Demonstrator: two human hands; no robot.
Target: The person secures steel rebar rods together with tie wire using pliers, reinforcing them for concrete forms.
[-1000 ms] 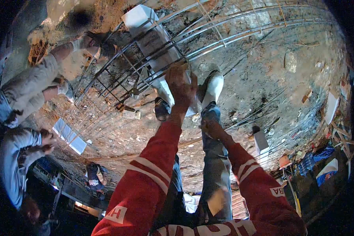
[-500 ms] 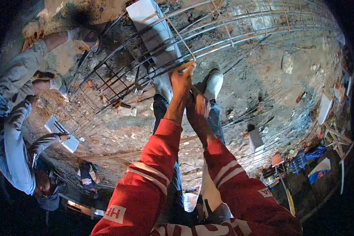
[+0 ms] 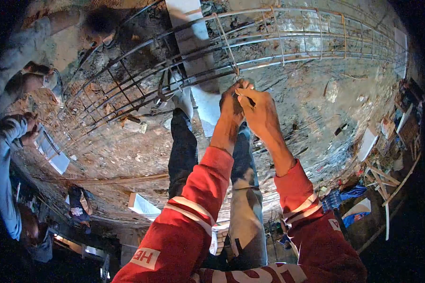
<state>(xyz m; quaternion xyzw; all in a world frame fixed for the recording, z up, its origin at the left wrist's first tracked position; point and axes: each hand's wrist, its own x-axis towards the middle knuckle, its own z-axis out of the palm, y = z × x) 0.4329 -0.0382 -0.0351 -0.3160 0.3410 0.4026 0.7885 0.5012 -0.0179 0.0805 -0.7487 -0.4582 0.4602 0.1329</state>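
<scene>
A long rebar cage of bars and stirrups curves across the top of the view. Below the corner of one stirrup, at the near lower bar, my left hand is closed, its fingertips curled upward. Against it, my right hand is closed in a pinch, thumb and forefinger together. Whatever thin thing lies between the fingers is too small to make out. A dark pincer-like tool hangs by the cage to the left of my hands. Under the cage lies a long pale block.
At the left, a person in a grey-blue sleeve holds a pale board with dark rods over it. Another pale block sits on the rough ground. Wooden sticks and blue cloth lie at the right.
My right hand has risen from below to beside my left hand and now pinches. My left hand has shifted right and slightly down from the bar. The view has also moved.
</scene>
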